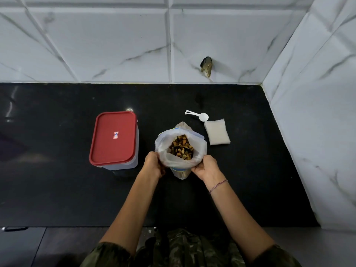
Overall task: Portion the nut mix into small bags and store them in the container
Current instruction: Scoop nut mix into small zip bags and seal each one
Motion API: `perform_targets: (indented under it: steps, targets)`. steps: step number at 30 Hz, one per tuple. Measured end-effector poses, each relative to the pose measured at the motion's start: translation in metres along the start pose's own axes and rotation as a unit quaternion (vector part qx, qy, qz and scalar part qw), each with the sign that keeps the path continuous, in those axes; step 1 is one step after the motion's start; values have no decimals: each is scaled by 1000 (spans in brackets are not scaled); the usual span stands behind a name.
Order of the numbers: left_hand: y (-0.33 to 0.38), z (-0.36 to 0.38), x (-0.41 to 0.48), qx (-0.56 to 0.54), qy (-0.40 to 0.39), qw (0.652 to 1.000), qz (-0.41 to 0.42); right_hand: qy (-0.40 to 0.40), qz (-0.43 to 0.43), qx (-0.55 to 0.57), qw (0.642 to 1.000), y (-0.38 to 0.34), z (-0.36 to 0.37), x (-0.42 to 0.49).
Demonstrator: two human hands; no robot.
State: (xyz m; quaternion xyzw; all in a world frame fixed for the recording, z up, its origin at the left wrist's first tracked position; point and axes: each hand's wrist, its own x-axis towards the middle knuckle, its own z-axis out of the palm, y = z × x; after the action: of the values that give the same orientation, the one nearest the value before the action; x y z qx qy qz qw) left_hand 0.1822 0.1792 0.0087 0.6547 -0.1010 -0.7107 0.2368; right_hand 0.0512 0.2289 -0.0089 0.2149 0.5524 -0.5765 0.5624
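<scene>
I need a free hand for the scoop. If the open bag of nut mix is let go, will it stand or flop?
Likely floppy: the bag has a thin, crumpled-looking rim, and the left hand and right hand both grip it open. The nuts fill it well up, so it may stand by weight, though the mouth would probably sag.

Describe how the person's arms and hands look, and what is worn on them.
Both forearms are bare, with no gloves or rings visible on the left hand or right hand. A thin braided bracelet, pinkish and white, circles the right wrist. Short dark-green camouflage sleeves cover the upper arms.
</scene>
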Motion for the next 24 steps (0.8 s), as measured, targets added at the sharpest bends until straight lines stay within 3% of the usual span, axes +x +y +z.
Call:
perform_targets:
  steps: [3, 6, 9, 10, 13, 14, 17, 20, 24]
  targets:
    - [-4, 5, -4, -2, -16, 1000, 12, 15, -12, -42, 999, -4, -1, 4]
    - [-8, 4, 12, 73, 28, 994, 75, 12, -51, -119, 991, -8, -6, 9]
    - [-12, 4, 19, 134, 87, 969, 191, 48, -186, -252, 948, -7, -14, 8]
    - [-13, 6, 18, 152, 108, 951, 246, 77, -273, -325, 902, -5, -17, 5]
    - [-17, 16, 10, 234, 136, 871, 410, 118, -501, -513, 686, 6, -16, -3]
    - [-16, 20, 10, 267, 144, 846, 438, 108, -523, -536, 654, 7, -11, -2]
    - [-10, 26, 18, 345, 159, 797, 470, 81, -528, -572, 622, 4, 1, 11]
    - [-5, 24, 30, 387, 152, 780, 467, 76, -533, -583, 608, -2, 6, 27]
    - [3, 22, 39, 373, 128, 816, 423, 51, -493, -539, 680, -12, 11, 37]
